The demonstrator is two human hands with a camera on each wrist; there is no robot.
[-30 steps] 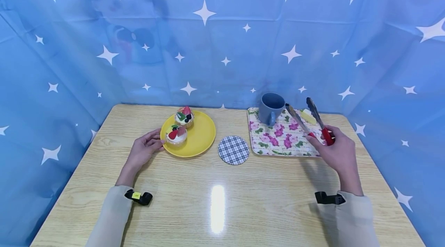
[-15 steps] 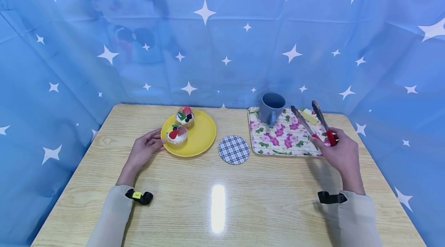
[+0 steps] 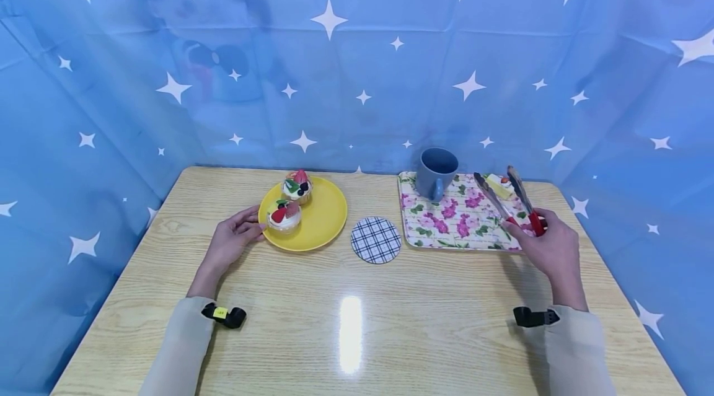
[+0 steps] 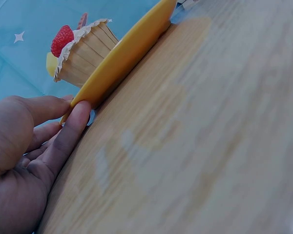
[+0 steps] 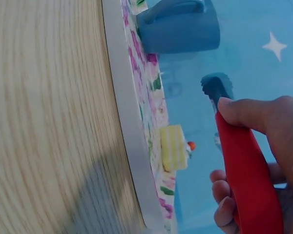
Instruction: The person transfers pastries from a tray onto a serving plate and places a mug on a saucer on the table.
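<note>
At the left, my left hand pinches the rim of a yellow plate between thumb and fingers. Two fruit-topped cupcakes stand on that plate, a rear cupcake and a front cupcake close to my fingers. My right hand grips red-handled tongs, their two metal arms spread apart. A yellow-and-white cake slice sits on the flowered tray. In the head view the tongs' tips lie either side of the slice; in the right wrist view a gap shows between the tongs and the slice.
A blue mug stands at the tray's back left corner. Between plate and tray lies a round checked coaster. The wooden table ends at a blue star-printed curtain behind and at both sides.
My right hand has moved slightly right and towards me with the tongs, so their tips now sit lower and more of the cake slice shows. My left hand stays at the plate.
</note>
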